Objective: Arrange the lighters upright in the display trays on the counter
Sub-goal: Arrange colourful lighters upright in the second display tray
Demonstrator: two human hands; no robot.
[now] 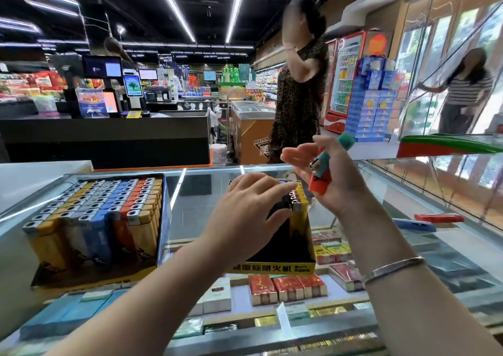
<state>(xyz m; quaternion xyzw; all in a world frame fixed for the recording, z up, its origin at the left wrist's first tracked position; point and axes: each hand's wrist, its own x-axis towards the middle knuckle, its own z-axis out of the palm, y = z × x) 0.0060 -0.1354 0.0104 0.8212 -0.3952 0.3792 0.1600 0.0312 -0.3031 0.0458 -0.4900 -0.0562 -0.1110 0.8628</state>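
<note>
The left hand (245, 214) lies flat, grip loose, on the lighters in the yellow tray (299, 267) on the glass table (381, 211) — the right hand (337, 181) grips a red lighter (320, 183) and a teal lighter (324, 162).

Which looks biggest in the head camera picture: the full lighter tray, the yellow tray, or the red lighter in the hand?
1. full lighter tray
2. yellow tray
3. red lighter, held in the right hand

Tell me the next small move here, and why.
Probably lower the red lighter from the right hand into the yellow tray, beside the upright yellow lighters. The left hand already rests on that row, and the tray's front looks unfilled. The blue tray looks full.
</note>
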